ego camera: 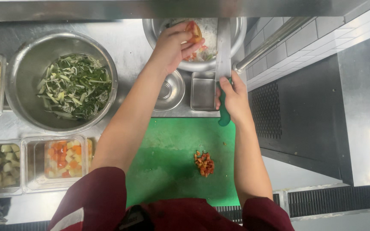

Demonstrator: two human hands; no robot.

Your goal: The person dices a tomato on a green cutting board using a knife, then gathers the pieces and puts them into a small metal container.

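- A small heap of diced red pepper [204, 163] lies on the green cutting board [168, 162], well below both hands.
- The right hand [233, 98] is wrapped around a green-handled knife [224, 64], blade pointing away.
- The left hand [174, 45] pinches chopped tomato pieces [194, 32] over a steel bowl [236, 32] on the counter [125, 40].

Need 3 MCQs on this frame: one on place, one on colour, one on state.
1. Where is the small pile of diced vegetables?
A. on the cutting board
B. in the small square tin
C. on the floor
2. What colour is the knife handle?
A. red
B. green
C. black
3. What is the left hand doing?
A. resting flat
B. holding a red piece over a steel bowl
C. gripping a ladle

Answers: 1 A, the pile lies on the green board. 2 B, green shows below the right hand. 3 B, its fingers hold it above the bowl.
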